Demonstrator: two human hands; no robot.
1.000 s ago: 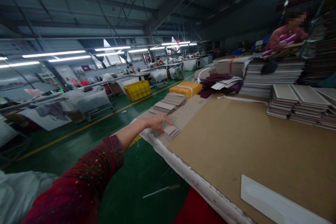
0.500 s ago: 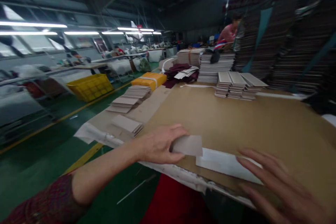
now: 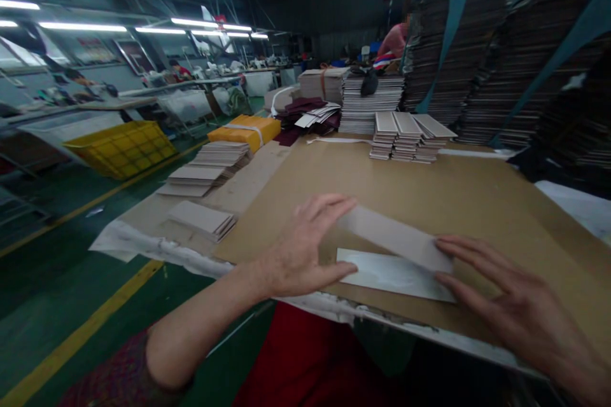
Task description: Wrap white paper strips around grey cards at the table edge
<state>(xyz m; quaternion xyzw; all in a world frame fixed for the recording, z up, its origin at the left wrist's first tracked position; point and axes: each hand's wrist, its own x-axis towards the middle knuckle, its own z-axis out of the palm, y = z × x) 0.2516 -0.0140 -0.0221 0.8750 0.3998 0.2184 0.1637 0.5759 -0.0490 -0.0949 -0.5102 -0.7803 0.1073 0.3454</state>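
A grey-beige card strip [image 3: 398, 237] slants above the table between my two hands. My right hand [image 3: 510, 292] has its fingers and thumb closed on the strip's right end. At the other end, my left hand [image 3: 305, 251] has its fingertips against the strip, its thumb spread well away from them. That thumb reaches the left end of a white, shiny strip [image 3: 389, 276], which lies flat near the table's front edge, partly covered by the card strip.
The brown-topped table [image 3: 305, 184] carries short stacks of card strips [image 3: 405, 135] at the back. More grey card pieces [image 3: 203, 217] lie at left, near a yellow wrapped bundle [image 3: 245, 131]. Tall dark stacks [image 3: 477, 70] rise behind. A yellow crate [image 3: 119, 147] stands on the floor. A co-worker [image 3: 394, 43] bends at the back.
The card strip has moved right and lifted, and my right hand has closed on its right end. My left hand has spread its thumb from its fingers. The view has shifted right.
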